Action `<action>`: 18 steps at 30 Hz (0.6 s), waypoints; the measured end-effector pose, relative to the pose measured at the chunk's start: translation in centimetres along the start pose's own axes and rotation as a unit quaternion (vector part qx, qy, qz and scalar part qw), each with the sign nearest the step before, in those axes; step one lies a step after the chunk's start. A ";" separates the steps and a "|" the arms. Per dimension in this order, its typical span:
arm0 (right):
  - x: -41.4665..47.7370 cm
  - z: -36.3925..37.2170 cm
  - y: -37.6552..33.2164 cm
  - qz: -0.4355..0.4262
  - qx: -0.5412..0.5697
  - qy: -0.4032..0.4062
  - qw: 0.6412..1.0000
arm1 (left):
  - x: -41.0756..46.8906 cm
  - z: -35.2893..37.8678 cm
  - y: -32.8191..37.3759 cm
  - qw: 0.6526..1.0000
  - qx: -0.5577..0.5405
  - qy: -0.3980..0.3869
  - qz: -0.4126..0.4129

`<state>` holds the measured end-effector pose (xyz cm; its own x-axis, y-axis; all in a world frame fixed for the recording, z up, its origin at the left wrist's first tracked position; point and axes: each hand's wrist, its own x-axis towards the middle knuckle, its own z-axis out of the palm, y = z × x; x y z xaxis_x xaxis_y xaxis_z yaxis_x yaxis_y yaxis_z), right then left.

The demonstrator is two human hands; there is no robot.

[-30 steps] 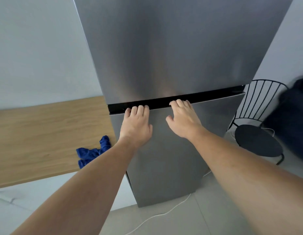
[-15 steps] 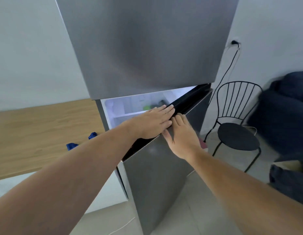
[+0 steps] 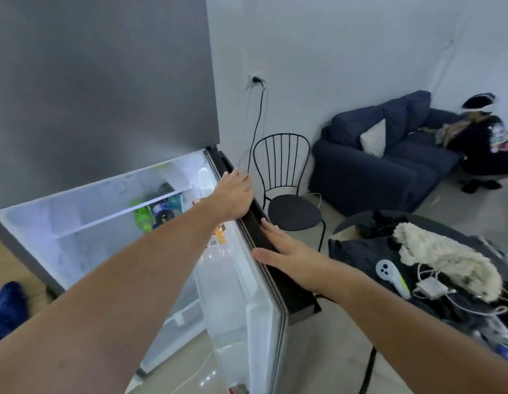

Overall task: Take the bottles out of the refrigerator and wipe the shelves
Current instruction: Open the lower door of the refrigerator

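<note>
The grey refrigerator (image 3: pixel 105 81) stands in front of me with its lower door (image 3: pixel 247 294) swung wide open to the right. My left hand (image 3: pixel 234 194) lies on the door's top edge, fingers wrapped over it. Lower on the same edge, my right hand (image 3: pixel 286 257) presses flat against the door's dark outer rim. Inside, a glass shelf (image 3: pixel 105 217) crosses the lit compartment. Under its right end lie a green bottle (image 3: pixel 142 216) and a blue-capped bottle (image 3: pixel 163 213). An orange-labelled item (image 3: pixel 220 237) sits in the door, partly hidden by my left arm.
A blue cloth (image 3: pixel 8 305) lies on the wooden surface (image 3: pixel 2 260) at lower left. A black wire chair (image 3: pixel 286 194) stands just behind the open door. A dark round table (image 3: pixel 355 223) with clutter is at right, a blue sofa (image 3: pixel 389 160) and a person (image 3: pixel 485 137) beyond.
The lower door has swung from shut to wide open, with both hands following its top edge to the right. My view has turned right, and the shelf and bottles inside now show.
</note>
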<state>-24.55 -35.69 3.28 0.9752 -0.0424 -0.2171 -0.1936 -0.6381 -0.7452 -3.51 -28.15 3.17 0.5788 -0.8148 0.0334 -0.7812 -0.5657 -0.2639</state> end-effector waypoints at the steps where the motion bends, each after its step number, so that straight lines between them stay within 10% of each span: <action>1: -0.5 -1.7 0.4 0.025 -0.026 -0.016 0.999 | 0.8 -0.3 0.8 1.000 -0.001 0.014 0.008; 12: 0.5 -8.0 6.0 0.202 -0.341 0.298 0.868 | 10.3 -1.3 6.9 0.995 -0.048 0.045 0.077; 18: 2.6 -10.9 8.5 0.228 -0.395 0.324 0.829 | 13.5 -0.8 7.9 0.993 -0.113 0.037 0.023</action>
<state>-22.51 -49.65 3.25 0.7219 -0.6587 0.2120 -0.6773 -0.7354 0.0216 -2.04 -43.76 2.25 0.5288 -0.8429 0.0996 -0.8439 -0.5347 -0.0441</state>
